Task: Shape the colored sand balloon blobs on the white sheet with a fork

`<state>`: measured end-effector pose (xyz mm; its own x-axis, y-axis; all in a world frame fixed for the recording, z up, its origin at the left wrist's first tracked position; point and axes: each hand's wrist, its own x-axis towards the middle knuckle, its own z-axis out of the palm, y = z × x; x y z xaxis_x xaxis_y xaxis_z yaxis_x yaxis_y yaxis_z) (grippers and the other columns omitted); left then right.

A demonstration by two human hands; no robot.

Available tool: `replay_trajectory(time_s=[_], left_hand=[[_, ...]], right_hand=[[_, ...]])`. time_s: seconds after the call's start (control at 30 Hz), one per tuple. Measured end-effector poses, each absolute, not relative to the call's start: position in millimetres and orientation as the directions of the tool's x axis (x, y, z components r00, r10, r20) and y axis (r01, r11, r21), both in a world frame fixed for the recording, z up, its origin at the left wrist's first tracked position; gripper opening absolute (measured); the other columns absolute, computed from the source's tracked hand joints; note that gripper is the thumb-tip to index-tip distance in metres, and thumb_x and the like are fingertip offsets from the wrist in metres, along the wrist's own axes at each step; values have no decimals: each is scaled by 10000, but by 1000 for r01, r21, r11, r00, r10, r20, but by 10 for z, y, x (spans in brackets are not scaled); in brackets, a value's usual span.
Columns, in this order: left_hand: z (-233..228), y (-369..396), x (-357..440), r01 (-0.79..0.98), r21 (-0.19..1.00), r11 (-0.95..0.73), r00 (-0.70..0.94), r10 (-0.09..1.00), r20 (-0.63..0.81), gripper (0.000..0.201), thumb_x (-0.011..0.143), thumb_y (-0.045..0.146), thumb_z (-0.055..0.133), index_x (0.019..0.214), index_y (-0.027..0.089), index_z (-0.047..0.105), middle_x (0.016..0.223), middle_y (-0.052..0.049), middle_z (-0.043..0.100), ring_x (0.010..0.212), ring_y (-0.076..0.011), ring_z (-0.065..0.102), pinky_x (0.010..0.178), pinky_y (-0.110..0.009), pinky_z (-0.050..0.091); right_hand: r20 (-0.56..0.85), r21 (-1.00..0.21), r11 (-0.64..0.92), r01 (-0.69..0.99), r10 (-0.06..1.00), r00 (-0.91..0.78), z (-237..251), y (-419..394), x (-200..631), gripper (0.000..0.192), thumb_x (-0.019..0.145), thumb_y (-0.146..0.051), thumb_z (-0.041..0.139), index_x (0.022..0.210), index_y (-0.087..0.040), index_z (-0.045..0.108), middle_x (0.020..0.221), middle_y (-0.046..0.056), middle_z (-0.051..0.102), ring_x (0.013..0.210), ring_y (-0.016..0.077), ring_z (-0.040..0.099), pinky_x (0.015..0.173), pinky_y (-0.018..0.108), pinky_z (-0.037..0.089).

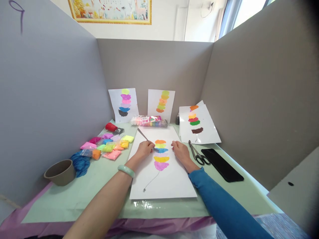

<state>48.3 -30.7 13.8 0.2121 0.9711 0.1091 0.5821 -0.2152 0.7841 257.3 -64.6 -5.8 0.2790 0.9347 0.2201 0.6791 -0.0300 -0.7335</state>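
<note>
A white sheet of paper (164, 186) lies flat in front of me, with a column of coloured clay shapes and a thin drawn line below them. My left hand (144, 150) is closed on a slim metal fork (142, 133); its handle points up and left. The fork's tip is at the left end of the blue clay shape (162, 150); its prongs are too small to make out clearly. At the right side of the column, my right hand (180, 151) rests on the paper with its fingers curled together. Whatever these fingers hold, if anything, is hidden.
Several clay packets (112, 146) lie at the left, near a blue cloth (81, 164) and a brown pot (61, 172). Scissors (200, 158) and a black phone-like slab (221, 165) lie right. A clay pack (149, 121) and decorated sheets (124, 105) stand behind; grey partitions (154, 63) surround the table.
</note>
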Motion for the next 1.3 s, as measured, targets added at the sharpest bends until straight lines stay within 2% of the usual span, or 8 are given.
replay_trajectory(time_s=[0.2,0.43,0.63,0.83,1.3], left_hand=[[74,-244,427,498,846,-191,211,973,95,208,794,267,499,784,146,669,567,14,609,434,-101,483,518,-216,382],[73,-261,435,490,849,-198,223,970,98,193,797,255,503,788,144,661,563,19,604,409,-94,468,504,-216,375],[106,-280,455,566,799,-205,202,974,107,207,814,246,501,791,147,682,570,3,626,452,-113,511,539,-220,388],[96,-256,443,579,793,-188,186,978,96,197,826,223,491,811,146,672,553,15,613,413,-107,506,531,-220,399],[77,-267,448,477,858,-190,209,973,100,176,810,234,515,762,139,655,533,16,599,423,-101,513,498,-207,398]], right_hand=[[221,-728,-30,685,935,276,-62,-645,2573,373,918,-411,341,806,-221,642,763,14,695,690,158,588,643,264,369],[221,-730,-31,683,934,279,-55,-655,2567,380,918,-416,344,816,-219,654,782,22,699,718,161,589,645,261,364],[213,-730,-35,682,937,276,-41,-660,2562,373,922,-401,346,816,-222,656,793,26,696,727,162,594,655,262,370],[221,-728,-28,685,936,273,-49,-655,2571,374,921,-400,340,807,-221,647,765,20,693,711,161,592,658,266,367],[221,-724,-31,689,936,274,-35,-658,2565,368,919,-394,345,803,-224,650,769,22,695,750,169,601,676,264,375]])
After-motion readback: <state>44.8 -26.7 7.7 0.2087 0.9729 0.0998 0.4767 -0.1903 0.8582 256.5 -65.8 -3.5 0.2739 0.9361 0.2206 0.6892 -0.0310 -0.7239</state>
